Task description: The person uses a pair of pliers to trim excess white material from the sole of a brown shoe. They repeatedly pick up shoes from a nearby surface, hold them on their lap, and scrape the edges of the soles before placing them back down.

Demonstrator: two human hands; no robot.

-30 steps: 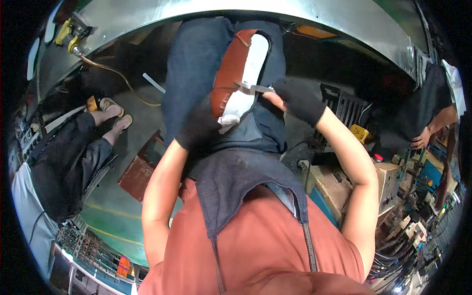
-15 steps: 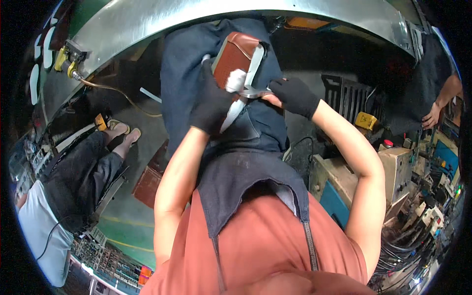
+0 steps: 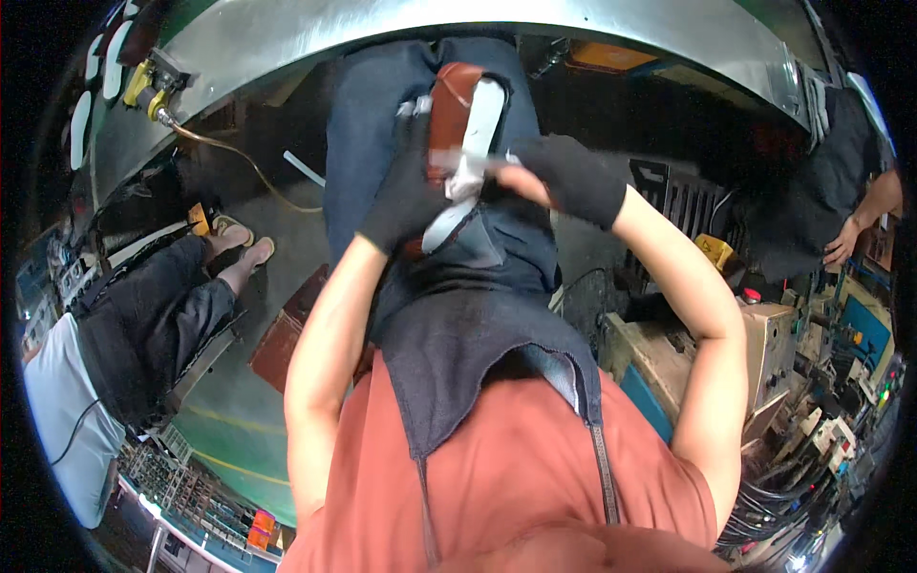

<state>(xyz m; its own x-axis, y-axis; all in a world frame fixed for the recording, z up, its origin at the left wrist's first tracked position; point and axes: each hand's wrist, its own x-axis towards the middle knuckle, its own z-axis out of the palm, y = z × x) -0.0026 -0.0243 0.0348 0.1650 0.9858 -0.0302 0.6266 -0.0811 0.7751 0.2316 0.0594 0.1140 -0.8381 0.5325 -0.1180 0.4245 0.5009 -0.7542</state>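
A brown leather shoe upper (image 3: 449,113) lies across my lap, its pale insole (image 3: 485,113) facing up and its toe pointing away from me. My left hand (image 3: 406,186), in a black glove, is wrapped along the shoe's left side and grips it. Over the heel half, my right hand (image 3: 571,181), in a black glove with bare fingertips showing, is closed on a grey metal tool (image 3: 466,162) smeared by motion; its kind cannot be told. A crumpled white wad (image 3: 465,185) sits against the insole, close to the tool.
A metal bench (image 3: 382,29) curves across the far side. At its left, a yellow air tool (image 3: 145,95) trails a hose (image 3: 234,153). A seated person (image 3: 153,353) is at left; another person's hand (image 3: 841,244) shows at right. A machine box (image 3: 764,349) stands by my right arm.
The tool and my right hand have moved left across the shoe. The shoe has turned so more of its insole shows. The white wad has shifted lower and looks flatter.
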